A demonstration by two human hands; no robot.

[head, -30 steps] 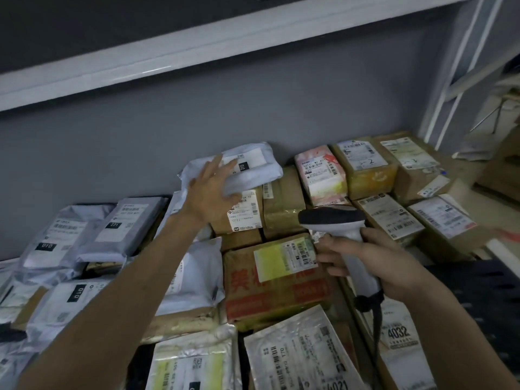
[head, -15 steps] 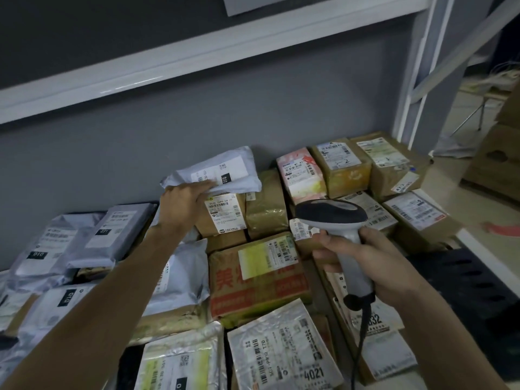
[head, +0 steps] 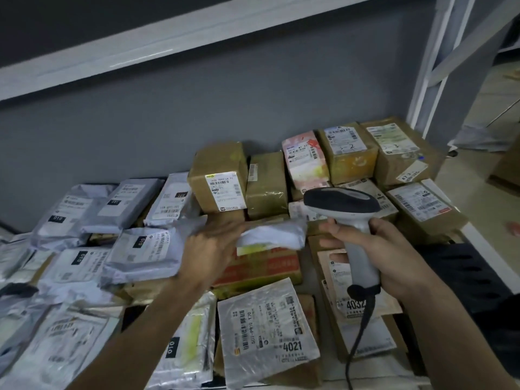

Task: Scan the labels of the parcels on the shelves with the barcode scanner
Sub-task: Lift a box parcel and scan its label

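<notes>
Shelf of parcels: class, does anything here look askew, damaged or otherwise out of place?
Nothing looks damaged or spilled. The parcels lie loosely overlapped. One stands out: the grey mailer bag is off the pile, gripped by the left hand before the barcode scanner, which the right hand holds.

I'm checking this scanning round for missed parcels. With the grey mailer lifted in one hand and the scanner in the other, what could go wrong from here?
1. The left hand holds the grey mailer crumpled and blurred, with no label showing toward the scanner, so the scan may fail.
2. The scanner's cable trails over the parcel marked 4032 and might drag it.
3. The right hand and scanner cover parcels beneath, which could be skipped.
</notes>
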